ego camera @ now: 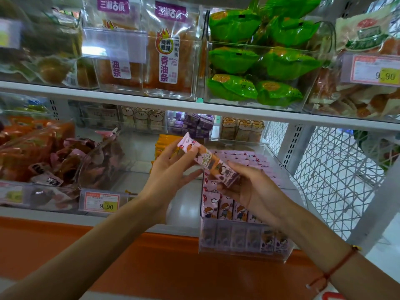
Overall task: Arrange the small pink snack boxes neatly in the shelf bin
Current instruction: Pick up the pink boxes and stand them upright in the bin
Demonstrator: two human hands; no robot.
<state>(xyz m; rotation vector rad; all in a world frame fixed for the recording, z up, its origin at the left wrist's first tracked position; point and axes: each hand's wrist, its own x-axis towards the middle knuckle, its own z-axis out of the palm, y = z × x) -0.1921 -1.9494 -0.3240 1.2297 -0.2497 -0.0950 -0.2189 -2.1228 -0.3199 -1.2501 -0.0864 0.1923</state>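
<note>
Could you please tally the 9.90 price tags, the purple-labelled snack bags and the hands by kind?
9.90 price tags: 2
Purple-labelled snack bags: 2
Hands, left hand and right hand, holding pink snack boxes: 2
Total: 6

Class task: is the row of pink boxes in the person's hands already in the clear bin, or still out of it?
Out. Left hand and right hand hold the row of pink boxes tilted above the clear bin.

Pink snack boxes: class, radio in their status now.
Left hand and right hand hold a row of pink boxes above the clear bin. Bin nearly full. Nothing blocking.
</note>
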